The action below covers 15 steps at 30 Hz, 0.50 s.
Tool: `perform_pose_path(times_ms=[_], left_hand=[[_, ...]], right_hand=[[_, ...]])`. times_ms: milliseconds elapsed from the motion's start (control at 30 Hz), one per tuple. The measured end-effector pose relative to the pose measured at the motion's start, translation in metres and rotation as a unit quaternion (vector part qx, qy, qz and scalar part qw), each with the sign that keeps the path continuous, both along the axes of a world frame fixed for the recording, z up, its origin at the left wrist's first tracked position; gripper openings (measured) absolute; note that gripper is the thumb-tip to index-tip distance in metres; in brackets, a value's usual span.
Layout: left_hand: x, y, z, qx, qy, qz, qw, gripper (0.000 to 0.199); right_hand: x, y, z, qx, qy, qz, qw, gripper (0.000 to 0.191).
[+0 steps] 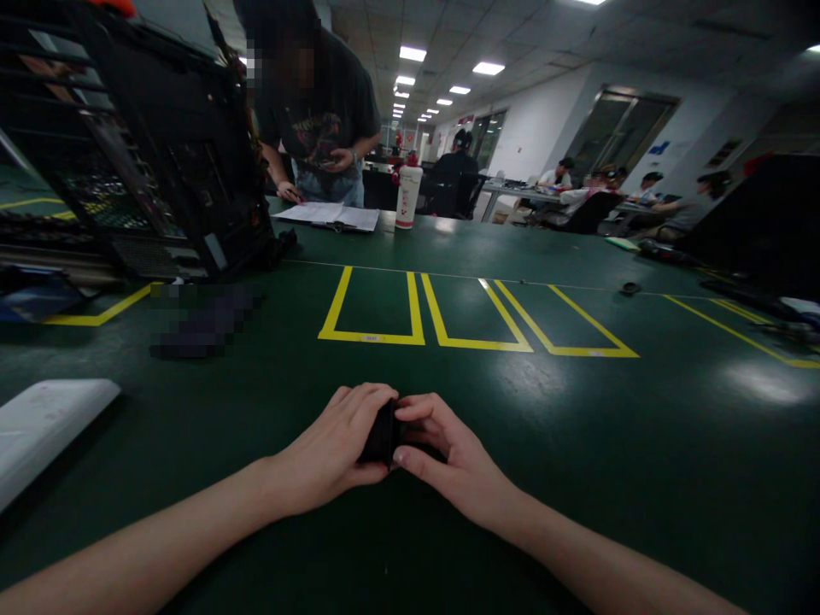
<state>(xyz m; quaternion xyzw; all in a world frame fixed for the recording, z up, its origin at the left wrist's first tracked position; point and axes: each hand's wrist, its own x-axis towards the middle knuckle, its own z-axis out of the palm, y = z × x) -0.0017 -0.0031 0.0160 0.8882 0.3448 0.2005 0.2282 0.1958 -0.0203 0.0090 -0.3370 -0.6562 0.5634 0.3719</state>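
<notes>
A small black box-like object [380,434] is held low over the green table [474,512], near the middle of the view; I cannot make out its exact kind. My left hand [346,436] wraps over its left side, fingers on top and thumb below. On the other side, my right hand [442,453] has its fingertips and thumb against the object's right edge in a loose pinch. Both palms hide much of it, and whether it rests on the tabletop is unclear.
Yellow tape outlines [371,338] mark the table ahead. A black open computer case [185,171] stands at left, near a white object [51,427]. Farther back are an open binder [339,215], a white cup [408,198] and a standing person [326,102]. A small black ring [631,289] lies right.
</notes>
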Motion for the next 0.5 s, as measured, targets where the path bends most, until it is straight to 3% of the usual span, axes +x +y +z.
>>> perform_pose_path(times_ms=[233, 500], left_hand=[[0.0006, -0.0009, 0.0012, 0.000, -0.004, -0.001, 1.000, 0.063], [-0.0007, -0.0004, 0.0003, -0.003, -0.001, 0.000, 1.000, 0.067]], right_hand=[[-0.0006, 0.0015, -0.0002, -0.028, -0.008, -0.003, 1.000, 0.038], [0.0007, -0.0008, 0.0003, 0.030, -0.022, -0.004, 0.999, 0.039]])
